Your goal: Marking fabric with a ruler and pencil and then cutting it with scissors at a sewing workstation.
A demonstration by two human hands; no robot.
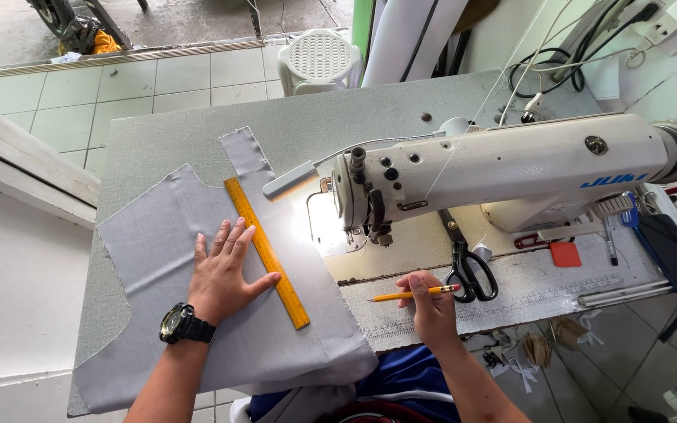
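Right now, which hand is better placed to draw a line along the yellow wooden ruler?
Probably the right hand: it already grips the yellow pencil, off the grey fabric. The left hand lies flat on that fabric, fingertips against the yellow wooden ruler.

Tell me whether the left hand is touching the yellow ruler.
Touching. The head view shows the left hand flat on the grey fabric, fingertips and thumb against the yellow ruler.

Pale tiled floor (158, 86), a white plastic stool (320, 59) behind the grey table (315, 117), daylight.
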